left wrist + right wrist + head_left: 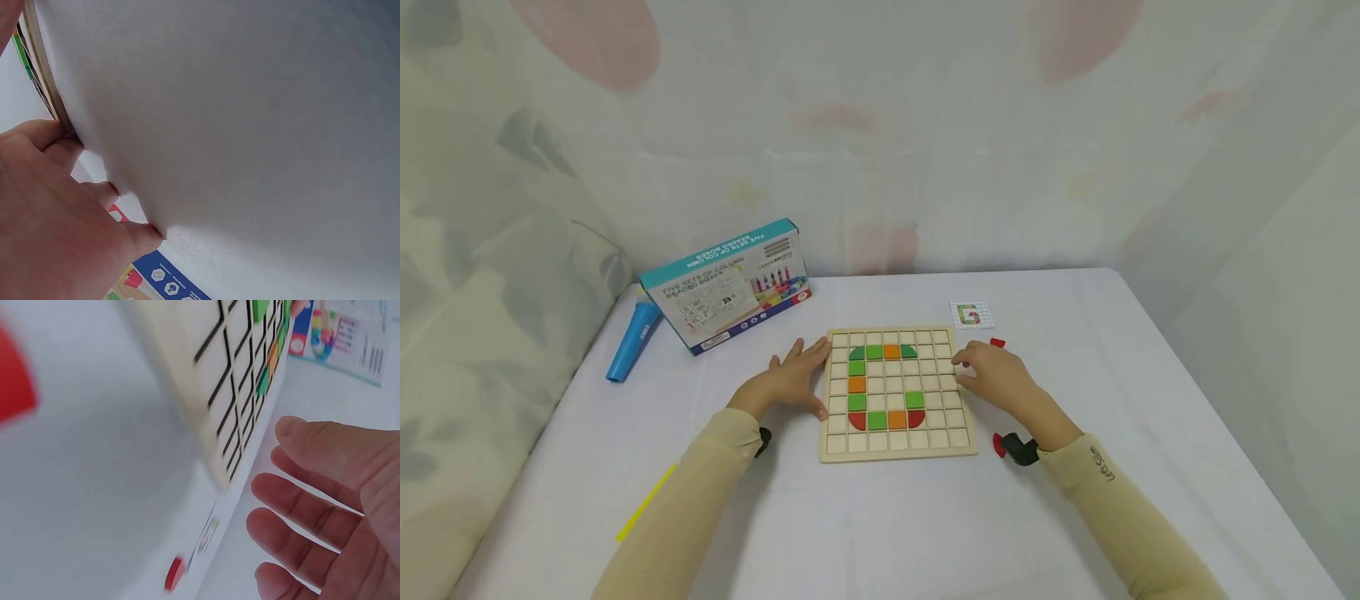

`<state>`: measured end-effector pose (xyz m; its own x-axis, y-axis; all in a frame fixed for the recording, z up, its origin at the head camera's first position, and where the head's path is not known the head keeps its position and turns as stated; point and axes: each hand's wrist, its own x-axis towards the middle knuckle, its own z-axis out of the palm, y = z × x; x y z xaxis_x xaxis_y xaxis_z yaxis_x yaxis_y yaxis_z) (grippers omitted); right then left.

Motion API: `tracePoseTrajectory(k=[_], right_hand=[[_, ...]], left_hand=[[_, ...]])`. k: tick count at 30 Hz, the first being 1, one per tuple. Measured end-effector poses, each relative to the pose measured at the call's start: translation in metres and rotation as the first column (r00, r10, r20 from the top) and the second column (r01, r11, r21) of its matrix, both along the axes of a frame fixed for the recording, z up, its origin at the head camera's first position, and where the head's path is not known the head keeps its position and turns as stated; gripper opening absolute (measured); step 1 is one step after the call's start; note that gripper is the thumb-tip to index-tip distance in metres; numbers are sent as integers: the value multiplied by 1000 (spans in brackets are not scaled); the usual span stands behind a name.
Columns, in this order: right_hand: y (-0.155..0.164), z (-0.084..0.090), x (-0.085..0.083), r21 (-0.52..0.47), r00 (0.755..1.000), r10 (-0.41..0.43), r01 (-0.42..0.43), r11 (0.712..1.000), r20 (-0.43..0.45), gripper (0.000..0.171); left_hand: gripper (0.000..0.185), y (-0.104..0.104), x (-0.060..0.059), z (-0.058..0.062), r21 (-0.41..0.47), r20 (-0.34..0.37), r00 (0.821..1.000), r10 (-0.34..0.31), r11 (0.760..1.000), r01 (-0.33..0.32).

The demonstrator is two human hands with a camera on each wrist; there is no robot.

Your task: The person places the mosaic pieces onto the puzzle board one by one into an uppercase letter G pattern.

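A square wooden grid board (898, 457) lies flat on the white table. Green, orange and red tiles on it form a G-like outline, with a green square (914, 400) at the inner right. My left hand (786, 379) has its fingers spread, with thumb and fingertips at the board's left edge; the left wrist view shows fingertips against that edge (47, 72). By the right edge hovers my right hand (996, 375), fingers loosely bent and nothing between them. Beyond it sits one red piece (997, 342); another red piece (998, 445) lies beside my right wrist.
A small pattern card (972, 314) showing a coloured G lies behind the board. At the back left stands a printed cardboard box (730, 287), with a blue tube-like object (634, 342) beside it. A yellow strip (646, 504) shows by my left sleeve.
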<state>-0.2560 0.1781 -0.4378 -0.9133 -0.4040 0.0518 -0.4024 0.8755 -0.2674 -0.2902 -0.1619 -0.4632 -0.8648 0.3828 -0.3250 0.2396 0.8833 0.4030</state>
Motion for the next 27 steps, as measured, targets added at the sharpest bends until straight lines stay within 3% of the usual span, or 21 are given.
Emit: tracePoseTrajectory(k=[10, 17, 27], right_hand=[[38, 1, 10, -21, 996, -91, 91, 996, -11, 30], [52, -9, 28, -18, 998, -69, 69, 997, -10, 30], [55, -19, 58, -57, 992, -30, 37, 998, 121, 35]], left_hand=[[126, -2, -2, -1, 3, 4, 1000, -13, 1000, 13], [127, -3, -4, -2, -7, 0, 1000, -12, 1000, 12], [129, -3, -5, -4, 9, 12, 1000, -9, 1000, 9]])
